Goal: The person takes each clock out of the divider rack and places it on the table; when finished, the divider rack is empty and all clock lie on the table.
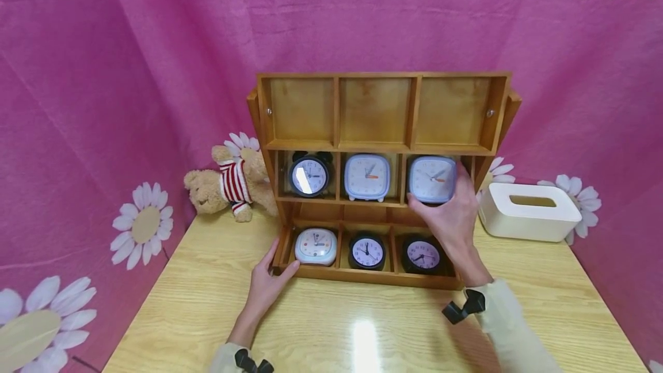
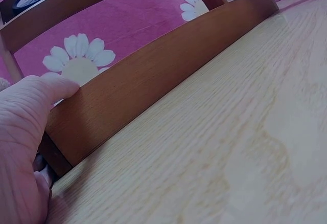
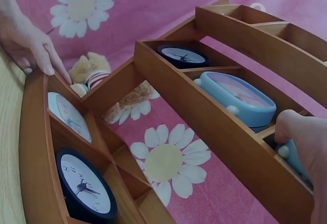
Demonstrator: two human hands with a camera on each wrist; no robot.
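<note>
My right hand (image 1: pixel 453 224) holds a square blue alarm clock (image 1: pixel 432 179) in the right compartment of the middle tier of a wooden shelf (image 1: pixel 362 274). The thumb lies at the clock's lower left, the fingers along its right side. At the shelf's bottom left corner, my left hand (image 1: pixel 263 285) grips the wood, its thumb (image 2: pixel 60 87) over the front board. A matching blue clock (image 1: pixel 367 177) sits in the middle compartment, a black twin-bell clock (image 1: pixel 309 176) in the left one. The bottom tier holds a pale blue clock (image 1: pixel 316 246) and two black round clocks (image 1: pixel 367 251).
The shelf's top tier (image 1: pixel 373 147) has three bare compartments. A teddy bear (image 1: pixel 235 184) in a striped shirt lies behind the shelf on the left. To the right stands a white tissue box (image 1: pixel 528 220). A pink flowered curtain (image 1: pixel 129 73) surrounds the wooden table (image 1: pixel 321 327).
</note>
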